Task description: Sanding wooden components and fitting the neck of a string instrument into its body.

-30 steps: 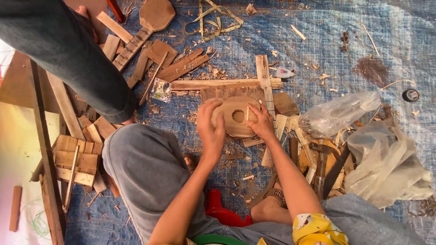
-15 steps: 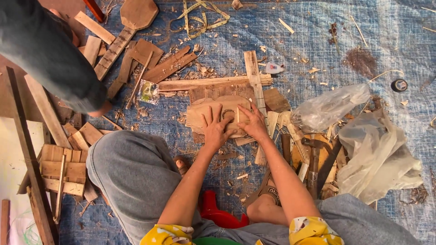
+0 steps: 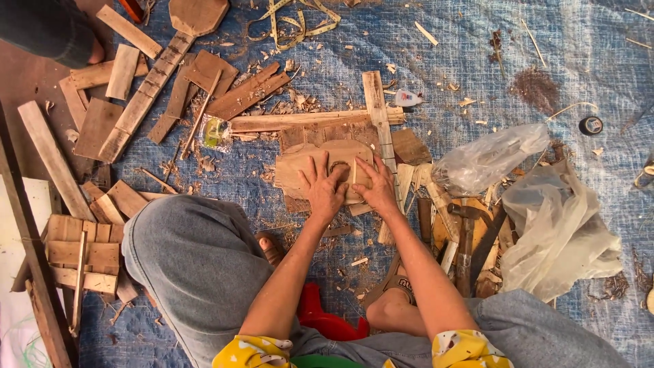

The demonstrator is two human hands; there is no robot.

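Observation:
I sit on a blue tarp with both hands pressed flat on a thin, rounded wooden cutout [image 3: 296,170] that has a round hole near its middle. My left hand [image 3: 324,185] covers the cutout's centre with fingers spread. My right hand [image 3: 376,185] lies on its right end, and a pale wooden sliver [image 3: 354,172] shows between the two hands. The cutout rests on a darker board [image 3: 306,135], below a long plank [image 3: 306,121] and beside an upright slat [image 3: 377,109].
A hammer [image 3: 466,232] and tools lie to the right among clear plastic bags [image 3: 558,232]. A small glue bottle [image 3: 407,99], a tape roll [image 3: 590,125], a paddle-shaped wooden piece [image 3: 191,20] and scrap wood [image 3: 102,123] lie around. Another person's leg [image 3: 48,31] is at top left.
The cutout was held tilted up in both hands a second ago. It now lies flat on the board, with both palms pressing on it.

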